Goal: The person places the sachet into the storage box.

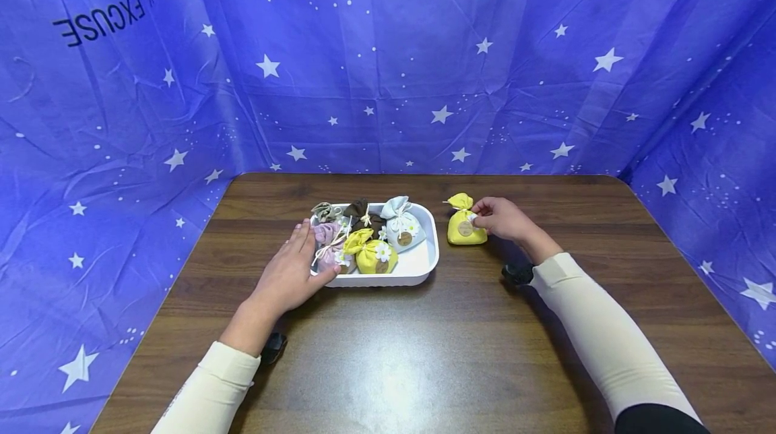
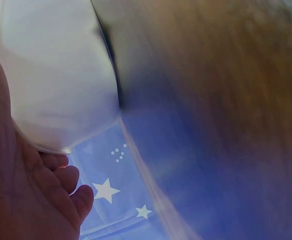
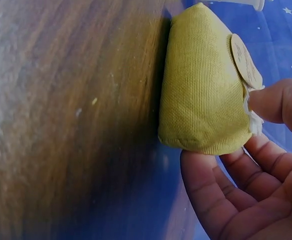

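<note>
A yellow cloth drawstring pouch (image 1: 466, 229) with a round tag and white flower stands on the table, right of the tray. My right hand (image 1: 506, 220) pinches its right side. In the right wrist view the thumb (image 3: 280, 102) presses the white flower near the tag, with fingertips at the pouch's lower side. My left hand (image 1: 292, 272) lies along the left end of a white tray (image 1: 418, 269), fingers extended by its side and thumb at the front rim. In the left wrist view the fingers (image 2: 68, 182) touch the tray's outside.
Inside the tray sit several tied pouches: another yellow pouch (image 1: 372, 259), a pale blue pouch (image 1: 405, 232), a dark brown pouch (image 1: 358, 210), pink ones and a greyish one. Blue star-printed cloth (image 1: 376, 70) hangs behind the brown wooden table (image 1: 388, 353) and along its sides.
</note>
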A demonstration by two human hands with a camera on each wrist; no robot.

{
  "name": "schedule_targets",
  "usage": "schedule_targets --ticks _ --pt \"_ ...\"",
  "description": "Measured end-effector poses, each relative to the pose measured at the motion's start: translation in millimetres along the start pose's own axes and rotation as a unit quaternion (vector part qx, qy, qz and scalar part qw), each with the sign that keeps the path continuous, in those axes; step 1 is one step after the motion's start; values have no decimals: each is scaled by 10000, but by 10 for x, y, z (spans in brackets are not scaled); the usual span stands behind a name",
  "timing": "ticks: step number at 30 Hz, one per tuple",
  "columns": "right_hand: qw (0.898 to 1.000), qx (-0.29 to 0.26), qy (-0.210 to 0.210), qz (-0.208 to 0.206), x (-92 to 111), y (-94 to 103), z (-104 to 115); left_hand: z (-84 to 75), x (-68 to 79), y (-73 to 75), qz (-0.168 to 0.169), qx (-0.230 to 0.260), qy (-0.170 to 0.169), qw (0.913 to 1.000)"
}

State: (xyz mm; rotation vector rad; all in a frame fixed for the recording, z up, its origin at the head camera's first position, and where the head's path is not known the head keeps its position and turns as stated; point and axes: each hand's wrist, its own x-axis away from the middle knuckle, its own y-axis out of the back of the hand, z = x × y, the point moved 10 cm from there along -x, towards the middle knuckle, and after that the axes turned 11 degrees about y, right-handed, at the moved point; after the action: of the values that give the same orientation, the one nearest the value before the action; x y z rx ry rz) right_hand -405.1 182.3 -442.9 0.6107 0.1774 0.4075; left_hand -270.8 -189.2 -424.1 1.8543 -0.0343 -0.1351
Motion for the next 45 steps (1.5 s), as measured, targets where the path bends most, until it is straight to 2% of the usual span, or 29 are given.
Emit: schedule_targets --ticks 18,24,31,45 --pt "9985 316 341 -280 13 18 90 4 -2 0 7 0 -14 10000" --pt "9990 163 418 -40 15 -32 122 0 -7 12 -65 -15 -58 10000" --pt "9995 -179 90 260 15 -78 1 2 -12 12 -90 -2 -81 9999" --pt "9993 12 347 -107 12 -12 59 3 -7 -4 -41 -16 -47 10000"
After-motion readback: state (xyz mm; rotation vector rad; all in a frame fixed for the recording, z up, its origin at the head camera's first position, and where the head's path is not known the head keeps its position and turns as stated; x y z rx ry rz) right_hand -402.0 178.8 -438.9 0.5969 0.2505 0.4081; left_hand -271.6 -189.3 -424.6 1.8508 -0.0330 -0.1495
